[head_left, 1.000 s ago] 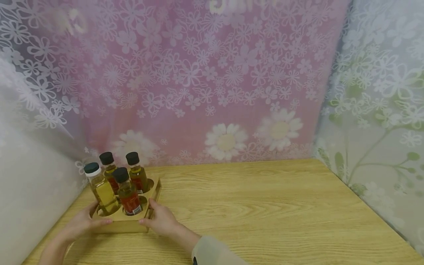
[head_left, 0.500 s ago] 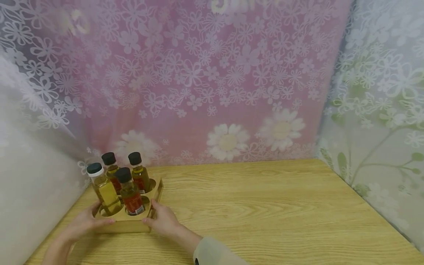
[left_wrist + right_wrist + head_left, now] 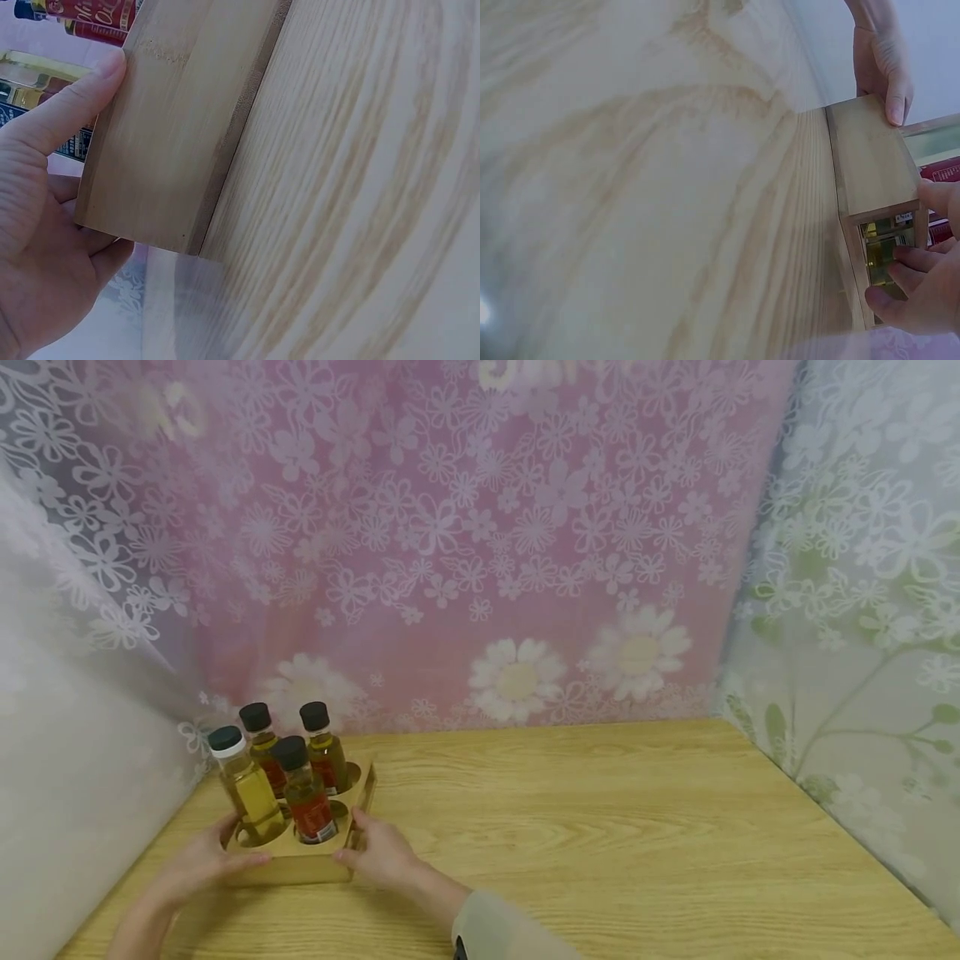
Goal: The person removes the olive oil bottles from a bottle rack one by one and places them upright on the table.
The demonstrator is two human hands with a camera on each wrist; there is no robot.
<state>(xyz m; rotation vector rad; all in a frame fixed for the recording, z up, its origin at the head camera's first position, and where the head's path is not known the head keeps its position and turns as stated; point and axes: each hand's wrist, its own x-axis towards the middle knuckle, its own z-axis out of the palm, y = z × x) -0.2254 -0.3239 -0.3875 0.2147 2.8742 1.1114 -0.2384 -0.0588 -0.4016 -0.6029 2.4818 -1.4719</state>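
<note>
A wooden bottle rack [image 3: 288, 870] with round holes stands at the left of the table in the head view. In it are a taller bottle of yellow oil [image 3: 257, 795] with a dark green and white cap, and three black-capped oil bottles with red labels, one at the front [image 3: 311, 814]. My left hand [image 3: 201, 865] grips the rack's left end, thumb along the front board [image 3: 161, 142] in the left wrist view. My right hand [image 3: 387, 855] holds the right end. In the right wrist view its fingers [image 3: 919, 259] reach the open side, thumb at the top corner.
Wood-grain table [image 3: 600, 827] extends to the right of the rack. A pink flowered curtain [image 3: 450, 568] hangs behind it. Pale sheets close in the left [image 3: 67, 760] and right [image 3: 855, 693] sides, the left one close to the rack.
The rack with its bottles has shifted slightly to the right, both hands moving with it. The hold of each hand looks the same.
</note>
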